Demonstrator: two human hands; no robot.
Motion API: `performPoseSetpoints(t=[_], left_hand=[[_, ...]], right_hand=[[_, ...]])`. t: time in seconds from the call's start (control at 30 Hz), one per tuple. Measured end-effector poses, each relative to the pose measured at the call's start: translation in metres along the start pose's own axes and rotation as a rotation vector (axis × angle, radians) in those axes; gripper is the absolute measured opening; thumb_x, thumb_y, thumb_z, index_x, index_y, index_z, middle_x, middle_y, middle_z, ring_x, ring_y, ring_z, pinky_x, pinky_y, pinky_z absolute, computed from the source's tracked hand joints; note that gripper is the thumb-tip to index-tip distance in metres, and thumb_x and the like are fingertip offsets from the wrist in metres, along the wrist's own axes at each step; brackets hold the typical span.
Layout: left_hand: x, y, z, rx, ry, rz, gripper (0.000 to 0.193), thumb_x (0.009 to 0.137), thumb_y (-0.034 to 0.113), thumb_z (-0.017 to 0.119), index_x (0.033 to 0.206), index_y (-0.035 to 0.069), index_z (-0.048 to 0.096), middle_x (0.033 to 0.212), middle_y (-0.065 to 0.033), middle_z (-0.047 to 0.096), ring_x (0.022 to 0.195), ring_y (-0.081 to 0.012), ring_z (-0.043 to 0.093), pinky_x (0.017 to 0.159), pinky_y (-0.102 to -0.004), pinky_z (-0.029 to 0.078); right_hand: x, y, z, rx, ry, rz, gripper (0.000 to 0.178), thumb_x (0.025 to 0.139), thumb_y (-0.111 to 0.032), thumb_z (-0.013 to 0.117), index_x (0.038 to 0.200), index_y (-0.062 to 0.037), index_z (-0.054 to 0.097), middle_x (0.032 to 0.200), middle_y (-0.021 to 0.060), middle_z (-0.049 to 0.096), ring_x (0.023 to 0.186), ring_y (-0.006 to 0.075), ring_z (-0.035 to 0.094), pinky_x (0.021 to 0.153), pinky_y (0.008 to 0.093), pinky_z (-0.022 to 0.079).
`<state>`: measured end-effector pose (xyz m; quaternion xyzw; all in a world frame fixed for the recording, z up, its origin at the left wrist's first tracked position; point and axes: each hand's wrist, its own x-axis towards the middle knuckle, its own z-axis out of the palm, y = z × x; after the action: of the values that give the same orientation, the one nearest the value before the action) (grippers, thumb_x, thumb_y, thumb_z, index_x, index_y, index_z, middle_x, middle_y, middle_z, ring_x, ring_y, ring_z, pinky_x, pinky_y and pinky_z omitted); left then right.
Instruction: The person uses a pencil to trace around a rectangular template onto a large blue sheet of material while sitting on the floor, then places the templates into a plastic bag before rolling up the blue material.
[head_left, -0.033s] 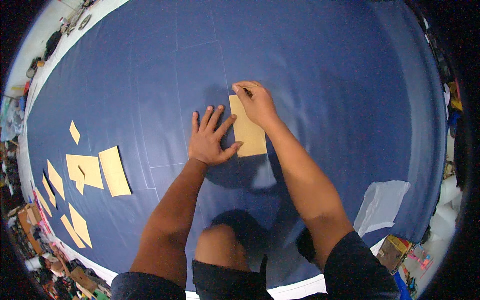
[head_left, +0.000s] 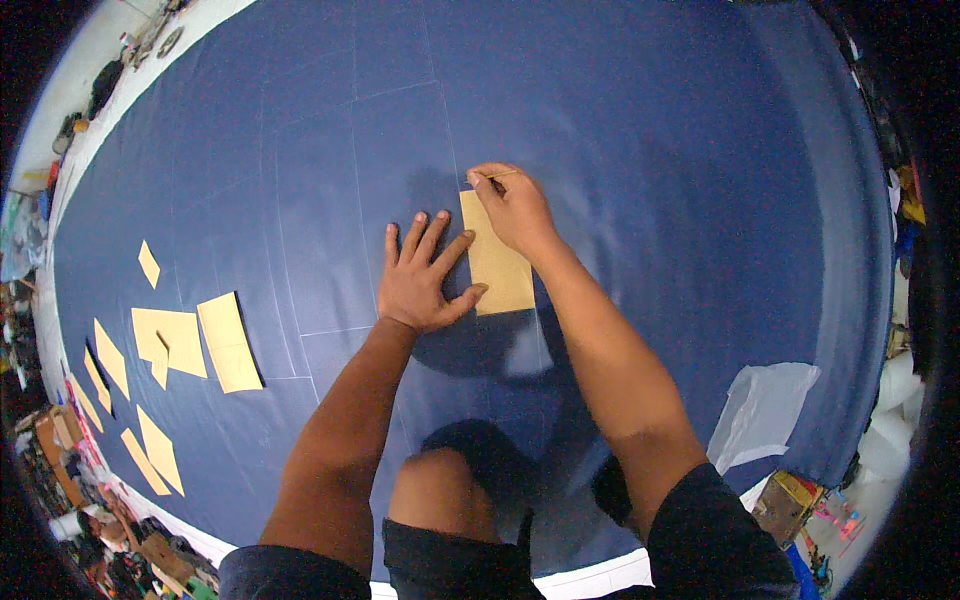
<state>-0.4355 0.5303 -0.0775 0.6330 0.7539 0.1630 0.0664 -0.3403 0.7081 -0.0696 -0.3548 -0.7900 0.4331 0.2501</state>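
A rectangular yellow card [head_left: 505,275] lies flat on a wide dark blue sheet [head_left: 640,120] marked with thin pale lines. My left hand [head_left: 425,285] rests flat with its fingers spread, mostly on the blue sheet. Its thumb and index finger reach the card's left edge. At the card's far end my right hand [head_left: 517,212] is closed in a pinch around a thin yellowish stick [head_left: 503,173]. That hand covers the card's far right corner, and the stick's tip is too small to make out.
Several yellow pieces lie at the left, among them a larger rectangle [head_left: 230,345] and a small diamond [head_left: 149,265]. A translucent whitish sheet [head_left: 765,410] is at the lower right, near a box [head_left: 785,505]. Clutter [head_left: 150,550] lines the lower left edge.
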Motion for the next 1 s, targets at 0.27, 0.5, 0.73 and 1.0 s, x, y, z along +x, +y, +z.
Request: performPoseSetpoints(t=[0.27,0.5,0.73,1.0], left_hand=[[0.001,0.000,-0.003,-0.007,-0.051,-0.022,0.075,0.079,0.061,0.066,0.142,0.024,0.051,0.155,-0.0142,0.037,0.145,-0.0395,0.029,0.116,-0.0645,0.013],[0.001,-0.001,0.001,-0.036,-0.017,-0.024,0.073,0.078,0.059,0.067,0.140,0.023,0.053,0.153,-0.0142,0.039,0.144,-0.0388,0.030,0.116,-0.0642,0.012],[0.000,-0.002,-0.002,-0.029,0.001,-0.017,0.072,0.078,0.059,0.068,0.139,0.023,0.054,0.153,-0.0146,0.040,0.144,-0.0385,0.030,0.116,-0.0641,0.012],[0.003,0.002,-0.003,-0.018,-0.018,-0.019,0.073,0.078,0.060,0.068,0.140,0.023,0.054,0.153,-0.0146,0.040,0.144,-0.0377,0.030,0.116,-0.0637,0.012]], right_hand=[[-0.002,-0.001,0.000,-0.029,-0.056,0.042,0.024,0.095,-0.024,0.062,0.101,-0.0013,0.069,0.090,0.0151,0.073,0.080,0.0269,0.071,0.073,0.0361,0.053],[-0.001,0.004,-0.001,-0.151,-0.045,-0.105,0.022,0.095,-0.023,0.061,0.100,-0.0035,0.069,0.091,0.0174,0.071,0.082,0.0347,0.069,0.074,0.0396,0.053],[-0.007,0.016,-0.044,-0.189,0.040,0.064,0.021,0.093,-0.020,0.059,0.098,-0.0020,0.067,0.096,0.0213,0.070,0.088,0.0408,0.067,0.080,0.0466,0.053],[-0.009,0.019,-0.047,-0.222,0.041,0.122,0.021,0.093,-0.020,0.059,0.096,-0.0012,0.067,0.094,0.0217,0.070,0.088,0.0407,0.067,0.080,0.0468,0.053]])
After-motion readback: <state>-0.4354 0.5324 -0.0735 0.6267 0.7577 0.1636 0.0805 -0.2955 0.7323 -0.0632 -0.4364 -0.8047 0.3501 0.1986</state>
